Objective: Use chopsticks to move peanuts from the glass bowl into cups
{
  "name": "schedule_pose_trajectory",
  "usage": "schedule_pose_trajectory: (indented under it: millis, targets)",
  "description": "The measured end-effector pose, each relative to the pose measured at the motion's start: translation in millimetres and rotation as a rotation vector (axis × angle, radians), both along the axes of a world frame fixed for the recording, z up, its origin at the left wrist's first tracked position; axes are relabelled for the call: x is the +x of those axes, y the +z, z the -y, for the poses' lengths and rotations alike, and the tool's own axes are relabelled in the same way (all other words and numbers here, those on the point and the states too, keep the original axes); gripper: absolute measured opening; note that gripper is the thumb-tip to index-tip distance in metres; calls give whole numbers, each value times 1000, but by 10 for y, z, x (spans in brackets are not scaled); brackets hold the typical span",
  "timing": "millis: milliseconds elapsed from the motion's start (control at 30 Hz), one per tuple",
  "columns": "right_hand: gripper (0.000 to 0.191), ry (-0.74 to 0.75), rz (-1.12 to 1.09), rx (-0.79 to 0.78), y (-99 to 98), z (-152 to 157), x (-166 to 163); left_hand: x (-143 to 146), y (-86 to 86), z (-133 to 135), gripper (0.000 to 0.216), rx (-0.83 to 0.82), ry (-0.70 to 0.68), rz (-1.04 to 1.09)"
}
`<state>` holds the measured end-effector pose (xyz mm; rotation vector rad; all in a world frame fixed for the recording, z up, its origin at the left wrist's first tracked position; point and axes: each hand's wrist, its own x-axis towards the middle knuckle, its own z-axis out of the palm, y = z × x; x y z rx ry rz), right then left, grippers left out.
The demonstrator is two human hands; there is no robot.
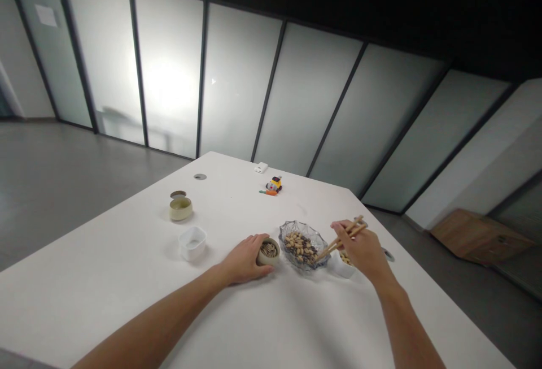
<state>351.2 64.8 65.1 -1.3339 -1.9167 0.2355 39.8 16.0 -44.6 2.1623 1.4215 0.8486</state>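
My left hand [248,259] wraps around a small round bowl [275,260] that holds striped sunflower seeds [268,250]. In my right hand [359,247] is a pair of wooden chopsticks [341,239]. Their tips reach down into a clear glass dish [291,228], among what look like peanuts [298,243] and dark, small pieces [308,255]. The glass dish stands just right of the bowl. Partly behind my right hand sits a white container [342,269] with pale nuts in it. Whether the chopstick tips pinch anything is too small to tell.
On the white table [127,278] to the left stand a white square container [192,244] and a greenish round bowl [180,209]. Farther back are a toy vehicle [274,185], an orange carrot-shaped piece [269,192] and a white box [261,168]. Wooden boards [478,238] lie at right.
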Motion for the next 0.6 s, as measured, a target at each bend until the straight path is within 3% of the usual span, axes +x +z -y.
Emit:
schedule_pose_trajectory:
  millis: [167,300,600]
  targets:
    - [43,44,4,-140,47,-213,-85,6,3,-9,77,-1,-6,-4]
    - [44,70,-53,-140,-39,-241,-93,5,-10,-20,76,1,-9,-2]
    - [62,-129,-149,-31,-383,-85,223,8,-55,-46,76,6,-22,-6]
